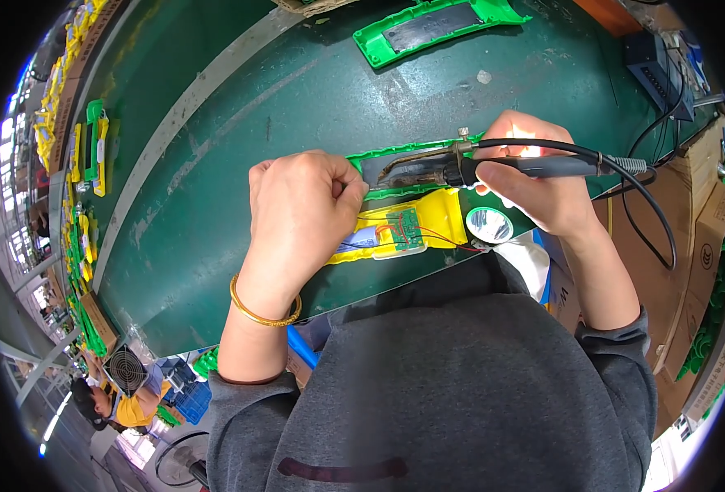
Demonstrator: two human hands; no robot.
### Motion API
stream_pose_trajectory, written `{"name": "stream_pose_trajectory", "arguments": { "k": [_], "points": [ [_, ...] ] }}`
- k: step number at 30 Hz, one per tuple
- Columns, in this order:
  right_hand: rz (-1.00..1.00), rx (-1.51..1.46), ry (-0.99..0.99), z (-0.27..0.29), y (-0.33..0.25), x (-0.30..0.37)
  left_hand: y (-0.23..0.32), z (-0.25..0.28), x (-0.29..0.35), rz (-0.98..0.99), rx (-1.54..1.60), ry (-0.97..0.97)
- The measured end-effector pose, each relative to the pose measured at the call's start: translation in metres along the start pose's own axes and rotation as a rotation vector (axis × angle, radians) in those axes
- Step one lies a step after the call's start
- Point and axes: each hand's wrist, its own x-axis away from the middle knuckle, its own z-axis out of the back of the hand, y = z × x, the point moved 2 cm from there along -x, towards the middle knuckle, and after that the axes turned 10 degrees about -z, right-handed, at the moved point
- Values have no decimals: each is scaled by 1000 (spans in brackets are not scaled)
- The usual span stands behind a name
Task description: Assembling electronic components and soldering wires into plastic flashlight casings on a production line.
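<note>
In my right hand (547, 176) is a black soldering iron (580, 166) with a thin cable and a curved metal tube beside its tip. The tip points left over a long green casing (395, 151) with a dark panel inside. My left hand (301, 197) is pinched at that casing's left end; what its fingertips hold is hidden. Just nearer to me lies an open yellow housing (444, 215), holding a green circuit board (409, 228), a lilac battery (358, 239) and thin red and black wires. Beside it on the right rests a round silver reflector (490, 224), wires running near it.
Another green casing (369, 51) with a dark panel lies at the far side of the green table (215, 205). A blue-grey box (658, 74) with cables stands far right, above cardboard boxes (666, 246). Yellow and green parts line the left; a person in yellow (133, 408) sits lower left.
</note>
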Motion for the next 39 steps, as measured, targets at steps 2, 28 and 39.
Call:
{"name": "stream_pose_trajectory", "arguments": {
  "k": [2,28,39],
  "points": [
    [4,-34,1,2,0,1,1,1,-1,-6,-6,3],
    [51,-583,312,37,22,23,19,45,22,-88,-21,438],
    [24,-688,230,14,26,4,57,-25,-6,-469,86,263]
  ]
}}
